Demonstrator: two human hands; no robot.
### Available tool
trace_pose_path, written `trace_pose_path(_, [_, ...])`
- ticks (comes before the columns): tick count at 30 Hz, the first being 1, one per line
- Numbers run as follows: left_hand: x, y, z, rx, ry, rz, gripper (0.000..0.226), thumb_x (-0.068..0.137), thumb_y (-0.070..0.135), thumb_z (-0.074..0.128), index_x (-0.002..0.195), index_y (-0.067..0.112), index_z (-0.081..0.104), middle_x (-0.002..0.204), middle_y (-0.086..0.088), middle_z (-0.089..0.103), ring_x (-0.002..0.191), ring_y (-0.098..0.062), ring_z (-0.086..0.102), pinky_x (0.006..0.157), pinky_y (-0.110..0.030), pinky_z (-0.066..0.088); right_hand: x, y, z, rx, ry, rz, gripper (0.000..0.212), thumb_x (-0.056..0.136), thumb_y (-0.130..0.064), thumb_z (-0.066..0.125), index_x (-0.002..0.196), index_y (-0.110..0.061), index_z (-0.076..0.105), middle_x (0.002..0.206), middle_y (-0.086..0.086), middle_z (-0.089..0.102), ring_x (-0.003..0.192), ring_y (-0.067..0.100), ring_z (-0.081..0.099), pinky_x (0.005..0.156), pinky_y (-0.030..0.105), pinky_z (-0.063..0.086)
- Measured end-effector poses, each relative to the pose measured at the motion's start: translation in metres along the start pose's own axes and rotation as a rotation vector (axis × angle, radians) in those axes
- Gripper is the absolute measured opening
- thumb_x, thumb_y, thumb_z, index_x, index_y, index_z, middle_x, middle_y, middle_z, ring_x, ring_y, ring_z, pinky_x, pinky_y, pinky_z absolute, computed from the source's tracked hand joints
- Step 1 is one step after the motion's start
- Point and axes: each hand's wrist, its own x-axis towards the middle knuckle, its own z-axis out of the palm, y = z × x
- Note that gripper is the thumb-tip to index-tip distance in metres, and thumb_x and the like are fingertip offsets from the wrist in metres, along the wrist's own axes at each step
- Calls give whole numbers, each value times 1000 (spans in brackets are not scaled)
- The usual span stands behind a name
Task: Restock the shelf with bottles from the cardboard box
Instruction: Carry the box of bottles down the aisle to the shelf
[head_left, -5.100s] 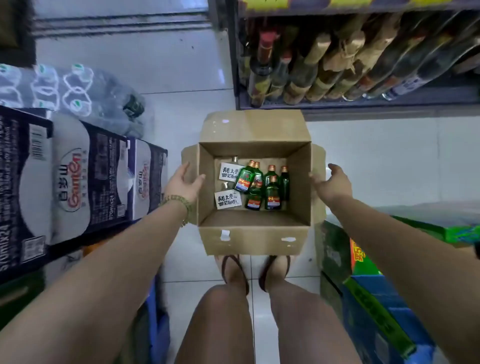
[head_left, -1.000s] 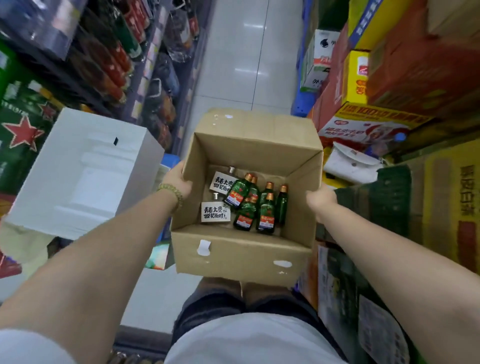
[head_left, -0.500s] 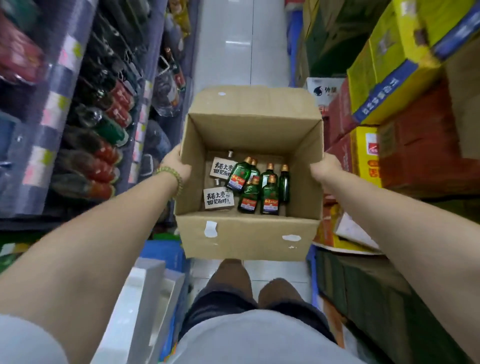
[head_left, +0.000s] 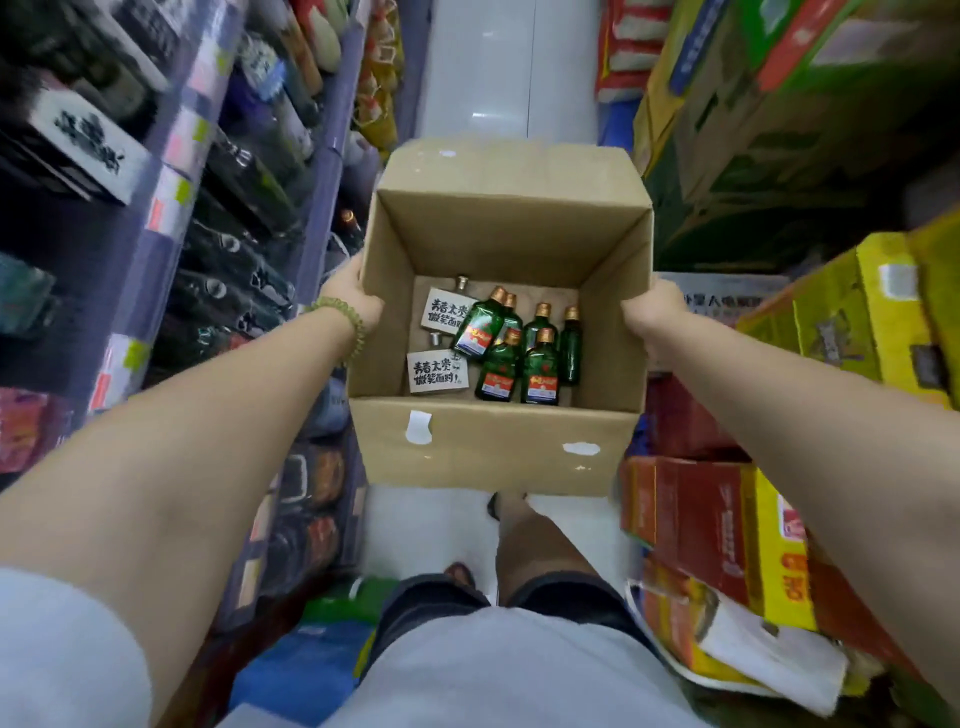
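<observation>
I carry an open cardboard box (head_left: 493, 447) in front of me at waist height. My left hand (head_left: 349, 296), with a green bead bracelet at the wrist, grips its left wall. My right hand (head_left: 652, 314) grips its right wall. On the box floor lie several small green bottles (head_left: 540, 371) with gold caps and red labels, and two flat clear bottles with white labels (head_left: 437, 370) at the left. The shelf (head_left: 171, 208) full of bottles runs along my left side.
Stacked cartons in red, yellow and green (head_left: 779, 291) line the right side of a narrow aisle. A white tiled floor (head_left: 509, 67) runs ahead between shelf and cartons. My legs (head_left: 524, 551) show below the box.
I lifted the box from the floor, turned and walked along the aisle with it. In the last second the shelf slid past on the left; both hands kept their grip.
</observation>
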Motion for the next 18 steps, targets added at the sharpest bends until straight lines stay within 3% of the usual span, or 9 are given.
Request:
trace_pose_path(7, [110,73,9,-4,-4,-39,58,84,4,52,134,33,45,101,4,57,90,-18,54,80,-27,42,104,-102,-27,-22,-43,40,45,93,-19,48,138,-11,44,137,16,51,123,35,50,104,44,44])
trace_pose_path(12, [197,121,8,34,-39,-50,57,85,8,53,136,32,42,123,-6,61,108,-29,58,88,-33,46,173,-166,-40,-7,-50,39,41,92,-13,45,133,-8,49,132,19,54,118,38,53,98,43,48])
trace_pose_path(18, [315,164,5,73,-63,-25,56,86,5,53,136,28,44,123,-10,62,108,-31,58,83,-28,41,259,-244,-26,-22,-10,26,42,92,-8,45,134,-8,48,132,20,54,118,38,53,99,47,47])
